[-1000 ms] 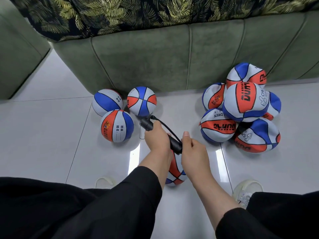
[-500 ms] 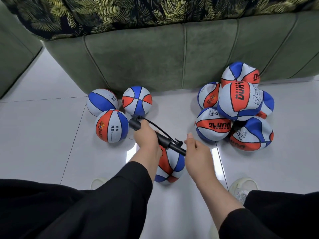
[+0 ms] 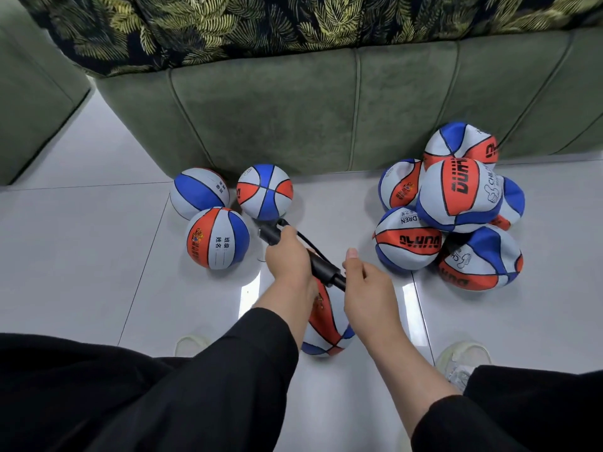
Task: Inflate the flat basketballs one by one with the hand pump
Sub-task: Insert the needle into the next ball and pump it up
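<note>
The left hand [image 3: 288,261] has its fingers curled round the black pump [image 3: 321,266], gripping the barrel near its far end. The right hand [image 3: 367,288] holds the pump's near end, the handle hidden inside its curled fingers, thumb [image 3: 350,256] pointing up and away. The pump lies slanted between the two hands, and a thin black hose [image 3: 306,241] loops from its far end back along the barrel.

Just below the pump, between the two wrists, a ball [image 3: 328,324] in red, blue and grey rests on the floor [image 3: 98,272], partly hidden by the left forearm. Where the hose meets it cannot be seen.

Left of the pump and beyond it, three round, full balls [image 3: 218,238] sit close together on the floor; the two far ones stand just in front of the green sofa [image 3: 293,119]. Right of the pump, a heap of flat balls [image 3: 456,195] with dented, creased skins is piled against the sofa front, some lying on top of others.

A dark cloth with a leaf print [image 3: 261,24] hangs over the sofa seat above. Nearer than the pump, black sleeves [image 3: 228,370] cover both arms down to the forearms, and a pale shoe [image 3: 463,360] shows on the floor to the right of the ball; another shoe tip [image 3: 191,342] shows to the left.
</note>
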The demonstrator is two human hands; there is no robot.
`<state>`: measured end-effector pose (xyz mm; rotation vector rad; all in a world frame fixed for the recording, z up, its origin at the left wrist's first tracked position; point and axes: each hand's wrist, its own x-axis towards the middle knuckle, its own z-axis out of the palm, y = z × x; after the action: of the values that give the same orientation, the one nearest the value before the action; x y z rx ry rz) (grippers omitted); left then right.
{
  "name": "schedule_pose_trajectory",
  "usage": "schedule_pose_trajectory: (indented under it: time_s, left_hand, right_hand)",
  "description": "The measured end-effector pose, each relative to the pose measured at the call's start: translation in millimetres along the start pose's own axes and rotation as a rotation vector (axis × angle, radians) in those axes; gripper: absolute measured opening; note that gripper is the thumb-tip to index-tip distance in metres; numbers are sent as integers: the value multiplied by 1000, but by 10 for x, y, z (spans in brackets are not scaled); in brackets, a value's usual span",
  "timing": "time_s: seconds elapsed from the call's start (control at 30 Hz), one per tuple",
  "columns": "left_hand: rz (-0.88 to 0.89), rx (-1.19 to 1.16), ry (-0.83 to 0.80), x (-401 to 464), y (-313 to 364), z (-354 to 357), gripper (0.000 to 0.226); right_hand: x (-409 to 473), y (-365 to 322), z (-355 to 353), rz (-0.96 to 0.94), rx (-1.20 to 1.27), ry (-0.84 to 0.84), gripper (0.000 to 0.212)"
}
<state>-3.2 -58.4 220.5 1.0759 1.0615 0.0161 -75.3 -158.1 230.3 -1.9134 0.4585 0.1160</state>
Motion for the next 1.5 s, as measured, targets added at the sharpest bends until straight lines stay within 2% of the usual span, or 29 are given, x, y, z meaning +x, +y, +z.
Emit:
schedule_pose_trajectory:
  time_s: [0.1,0.23,0.37,0.57,0.67,0.8,1.03,1.3,1.5]
  left_hand:
    - [7,-20,48,145,167,-58,12]
    - [16,-1,39,194,199,-62,10]
    - [15,3,15,54,57,3,11]
    - [82,50,-35,-158,-111,84,20]
    - [54,54,-30,-128,-103,44,22]
    - [17,55,-21,-46,-15,34,18]
    - [60,13,48,178,266,-29,10]
    - [56,29,15,-112,-18,22,15]
    - [66,41,-30,-239,-98,23,10]
  right_hand:
    - [8,77,-93,42,10,7,60]
    - [3,102,-128,72,22,3,48]
    - [23,62,-90,67,7,41,59]
    - [32,29,22,71,46,61,59]
    - [20,16,66,46,34,38,57]
    - [-8,-11,30,20,31,17,57]
    - [-26,91,-104,55,22,20,63]
    - [-19,50,-39,58,3,31,63]
    - [-24,18,29,32,17,20,59]
